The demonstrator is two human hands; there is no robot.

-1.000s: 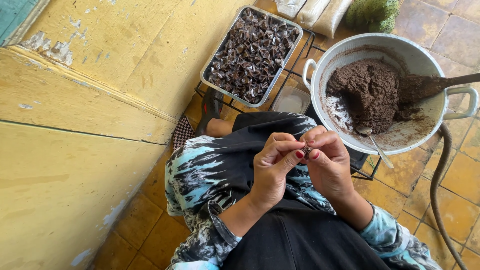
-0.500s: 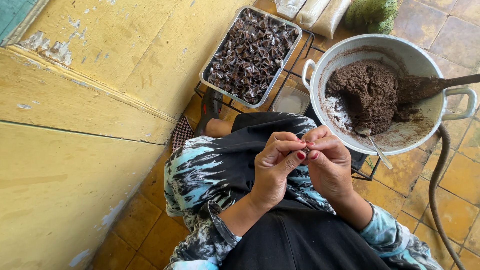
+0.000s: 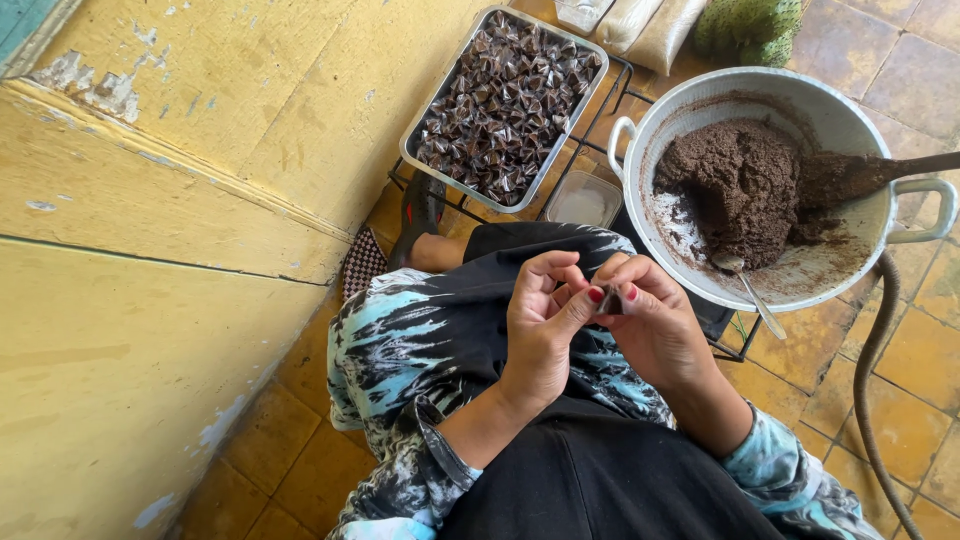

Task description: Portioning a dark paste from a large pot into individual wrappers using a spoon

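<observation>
My left hand [image 3: 545, 325] and my right hand [image 3: 655, 325] meet above my lap, fingertips pinched together on a small dark wrapped piece [image 3: 606, 301] that is mostly hidden between them. Ahead to the right stands a big white two-handled pot [image 3: 850, 120] holding a mound of brown paste [image 3: 735, 185], with a metal spoon [image 3: 748, 285] and a wooden paddle [image 3: 870, 172] resting in it. Farther off, a metal tray [image 3: 428, 122] is heaped with several small dark folded parcels [image 3: 508, 100].
A yellow wall [image 3: 150, 250] with peeling paint runs along the left. A small clear container [image 3: 583, 198] sits on a black wire rack [image 3: 600, 110] between tray and pot. A hose [image 3: 870, 380] curves over the orange floor tiles at right. Bags [image 3: 655, 25] lie at the top.
Both hands stay together over my lap; only the fingers have shifted slightly around the small piece. Nothing else has moved.
</observation>
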